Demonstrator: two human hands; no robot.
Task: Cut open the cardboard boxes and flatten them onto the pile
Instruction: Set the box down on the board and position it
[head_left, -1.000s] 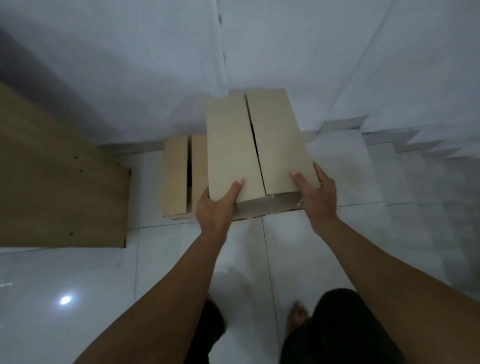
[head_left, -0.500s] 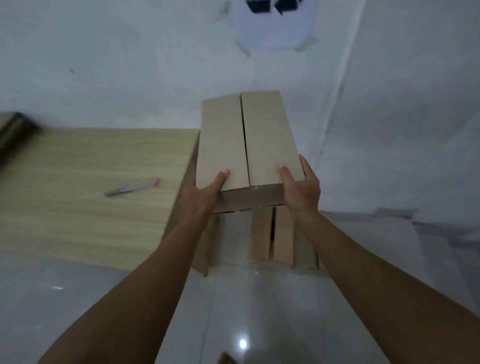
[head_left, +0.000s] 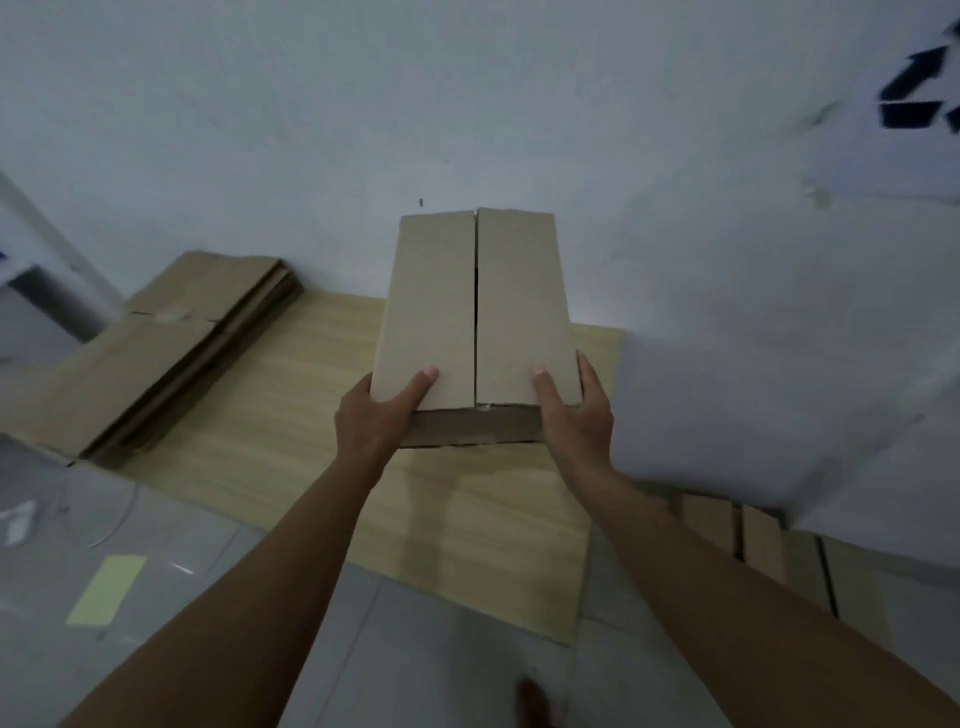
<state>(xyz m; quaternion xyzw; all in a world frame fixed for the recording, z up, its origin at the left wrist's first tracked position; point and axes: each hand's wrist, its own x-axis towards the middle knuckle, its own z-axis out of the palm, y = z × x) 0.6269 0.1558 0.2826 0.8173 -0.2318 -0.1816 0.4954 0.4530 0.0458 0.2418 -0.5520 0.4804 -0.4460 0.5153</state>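
Note:
A closed brown cardboard box with a seam down the middle of its top is held up over a light wooden table. My left hand grips its near left corner, thumb on top. My right hand grips the near right corner the same way. A pile of flattened cardboard lies on the table's left end.
More closed boxes stand on the tiled floor at the right, below a white wall. A yellow-green strip lies on the floor at the left. My foot shows at the bottom.
The view has swung left and the box has been carried from above the floor boxes to over the table. Both hands keep the same hold.

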